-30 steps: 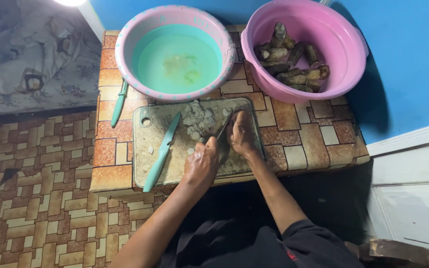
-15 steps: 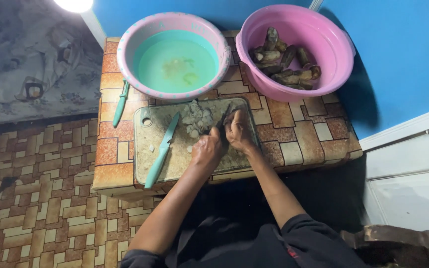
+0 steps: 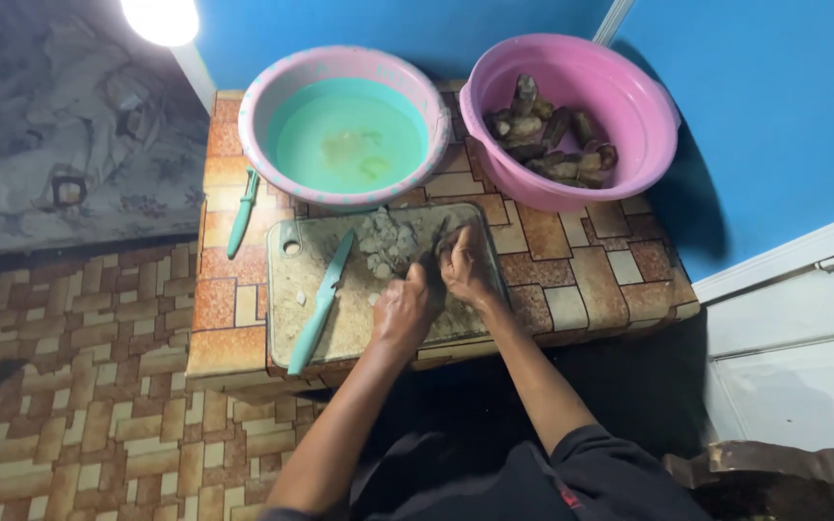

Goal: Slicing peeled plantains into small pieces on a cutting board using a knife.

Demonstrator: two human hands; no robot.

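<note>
Little has shifted since the earlier frame: both hands stay on the cutting board (image 3: 340, 299). Left hand (image 3: 400, 311) and right hand (image 3: 463, 272) are closed together on a small dark piece (image 3: 439, 241); cutting seems underway, and steady grip is called for beside the grey pile (image 3: 386, 243).

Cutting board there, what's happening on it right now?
A person works with both hands at the cutting board, which lies on a tiled block. The left hand and right hand are close together over a pile of greyish pieces; what they grip is too small to tell. A teal knife lies on the board, another knife beside it. Behind stand a basin of water and a pink basin of brown pieces.
</note>
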